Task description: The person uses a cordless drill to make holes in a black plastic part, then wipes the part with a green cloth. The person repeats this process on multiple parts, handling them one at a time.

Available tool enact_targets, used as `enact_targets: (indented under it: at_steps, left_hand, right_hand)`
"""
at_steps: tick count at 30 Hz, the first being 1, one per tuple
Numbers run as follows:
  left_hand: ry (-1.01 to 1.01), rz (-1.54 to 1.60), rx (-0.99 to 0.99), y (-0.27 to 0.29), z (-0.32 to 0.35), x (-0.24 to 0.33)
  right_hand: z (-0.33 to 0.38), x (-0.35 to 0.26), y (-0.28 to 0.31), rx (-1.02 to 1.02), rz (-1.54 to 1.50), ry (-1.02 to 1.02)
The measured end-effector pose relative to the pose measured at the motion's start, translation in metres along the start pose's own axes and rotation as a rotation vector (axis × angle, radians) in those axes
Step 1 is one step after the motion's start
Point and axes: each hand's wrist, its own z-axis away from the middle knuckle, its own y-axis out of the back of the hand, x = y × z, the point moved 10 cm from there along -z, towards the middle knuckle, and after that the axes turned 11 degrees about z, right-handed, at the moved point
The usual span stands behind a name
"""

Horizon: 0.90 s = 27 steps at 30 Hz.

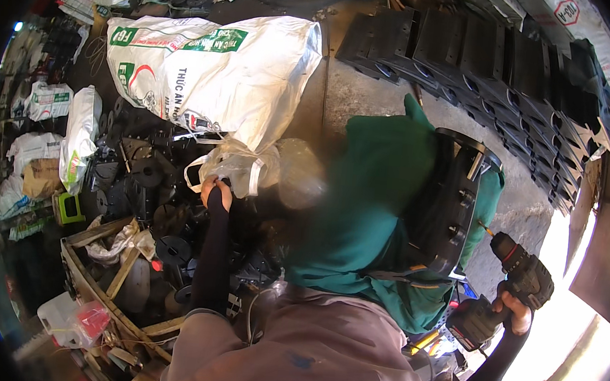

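My right hand (515, 314) grips a black cordless drill (523, 271) by its handle, out to the right, with a thin bit in its chuck. On the left, my left hand (218, 193) is at a clear plastic bag (245, 167) with handles. Its fingers are curled beside something small and dark that I cannot make out. Across my green-clothed legs (370, 196) lies a long black curved part (441, 210) with small fittings along its edge. Neither hand touches this part.
A large white printed sack (213, 74) lies ahead of the plastic bag. Stacked black angled parts (489, 76) fill the far right. Loose black parts (140, 165) and a wooden crate (110, 304) are at left. A white jug (60, 318) stands beside the crate.
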Motion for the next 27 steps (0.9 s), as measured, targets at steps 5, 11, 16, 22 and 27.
enact_targets:
  at_steps: [5,11,16,22,27]
  left_hand:
    - [-0.054,-0.078,-0.038,-0.003,0.015,0.071]
    - [-0.332,0.134,-0.474,-0.124,0.09,0.144]
    - [-0.485,-0.33,-1.023,-0.253,0.134,0.056]
    - [0.018,-0.264,-0.783,-0.278,0.127,-0.022]
    - [0.285,-0.111,-0.499,-0.259,0.12,-0.044]
  right_hand:
    - [0.017,-0.021,0.0,0.035,0.054,0.012]
    - [0.033,-0.034,-0.012,0.124,0.183,-0.043]
    - [0.032,-0.035,-0.016,0.096,0.279,-0.035]
    - [0.034,-0.029,-0.011,0.083,0.293,-0.045]
    - [0.031,-0.024,-0.003,0.094,0.291,-0.089]
